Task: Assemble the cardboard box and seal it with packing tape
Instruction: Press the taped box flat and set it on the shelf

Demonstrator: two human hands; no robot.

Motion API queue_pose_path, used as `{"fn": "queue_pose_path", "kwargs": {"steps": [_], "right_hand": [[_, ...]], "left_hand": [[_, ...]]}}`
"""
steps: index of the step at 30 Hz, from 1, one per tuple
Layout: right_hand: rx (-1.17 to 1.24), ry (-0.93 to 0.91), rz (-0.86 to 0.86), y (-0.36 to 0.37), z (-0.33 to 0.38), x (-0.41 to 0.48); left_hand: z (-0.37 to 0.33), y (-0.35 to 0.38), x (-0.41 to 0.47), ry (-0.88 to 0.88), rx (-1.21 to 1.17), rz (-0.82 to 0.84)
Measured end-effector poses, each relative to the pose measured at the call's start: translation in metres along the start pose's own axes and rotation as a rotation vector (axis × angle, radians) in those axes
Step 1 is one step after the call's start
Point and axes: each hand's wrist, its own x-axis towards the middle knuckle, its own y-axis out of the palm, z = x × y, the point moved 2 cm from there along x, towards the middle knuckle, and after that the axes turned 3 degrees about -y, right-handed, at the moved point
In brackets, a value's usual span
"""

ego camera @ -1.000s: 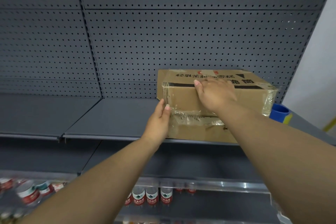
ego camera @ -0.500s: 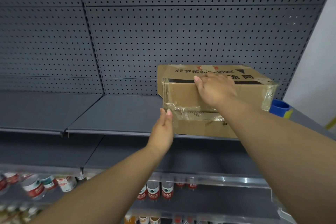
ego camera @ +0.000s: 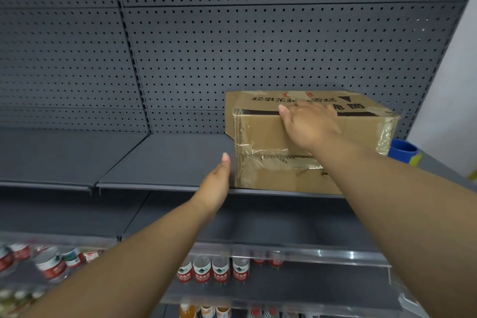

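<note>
cardboard box (ego camera: 260, 134) at front edge of shelf (ego camera: 167, 160), right hand (ego camera: 309, 124) flat atop, left hand (ego camera: 218, 183) loose alongside.

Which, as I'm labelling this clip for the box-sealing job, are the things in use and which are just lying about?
In use: brown cardboard box patched with clear tape; right hand flat on its top edge; left hand open beside its lower left corner.
Lying about: blue round container right of the box; red-labelled bottles lower down.

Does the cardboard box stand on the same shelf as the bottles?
No, the cardboard box stands on the grey shelf above, and the bottles are lower down.
</note>
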Motion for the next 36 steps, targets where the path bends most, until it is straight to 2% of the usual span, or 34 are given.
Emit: {"fn": "queue_pose_path", "kwargs": {"steps": [4, 7, 11, 13, 15, 18, 21, 25, 29, 36], "right_hand": [[0.011, 0.000, 0.004, 0.000, -0.001, -0.001], [0.015, 0.000, 0.004, 0.001, -0.001, -0.001], [0.017, -0.001, -0.001, 0.001, -0.001, 0.000], [0.017, -0.006, -0.008, 0.002, -0.002, 0.001], [0.015, -0.010, -0.016, 0.002, -0.002, 0.002], [0.012, -0.010, -0.020, 0.002, -0.001, 0.002], [0.003, -0.011, -0.022, 0.001, -0.001, 0.002], [-0.004, -0.020, -0.025, 0.001, -0.001, 0.002], [-0.014, -0.023, -0.023, 0.003, -0.002, 0.003], [-0.008, -0.029, -0.029, 0.003, -0.002, 0.003]], "left_hand": [[0.007, 0.015, -0.009, -0.008, -0.083, 0.041], [0.005, 0.031, -0.014, -0.024, -0.036, 0.055], [0.007, 0.043, -0.013, 0.038, 0.043, 0.050], [0.012, 0.041, -0.011, 0.112, 0.091, -0.004], [0.014, 0.034, -0.006, 0.176, 0.165, -0.131], [0.008, 0.026, 0.001, 0.167, 0.185, -0.284], [0.003, 0.024, 0.005, 0.095, 0.162, -0.341], [0.006, 0.020, 0.012, 0.010, 0.111, -0.335], [0.004, 0.014, 0.014, 0.012, 0.055, -0.294], [0.001, 0.000, 0.026, 0.072, 0.194, -0.267]]}}
